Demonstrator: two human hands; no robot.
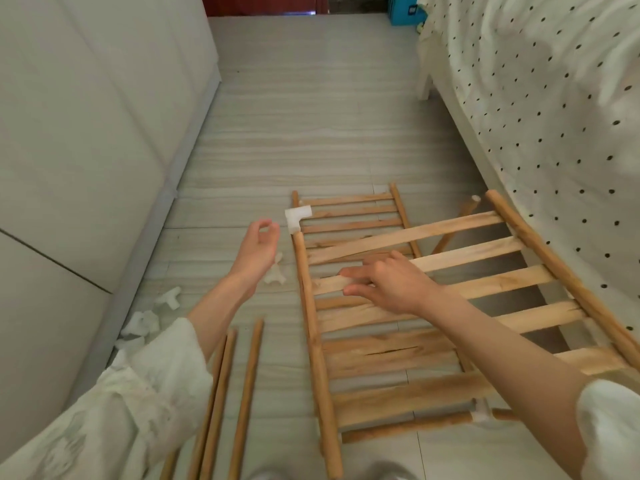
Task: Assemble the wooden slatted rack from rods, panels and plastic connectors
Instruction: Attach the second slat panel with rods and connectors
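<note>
A large wooden slatted panel [485, 282] lies tilted across the floor, its right rail raised toward the bed. My right hand [384, 282] rests flat on its slats, fingers stretched out. A white plastic elbow connector [296, 216] caps the top of the panel's left rail [313, 334]. My left hand [258, 251] hovers left of that connector, fingers loosely curled, holding nothing. A smaller slatted panel [353, 216] lies flat underneath, farther away. Three loose rods [225, 393] lie on the floor at the lower left.
Several white plastic connectors [166, 299] are scattered on the floor by the white cabinet [86, 150] at the left. Another connector [275, 271] lies under my left wrist. A bed with a dotted sheet [554, 116] stands at the right. A blue box [405, 8] sits far back.
</note>
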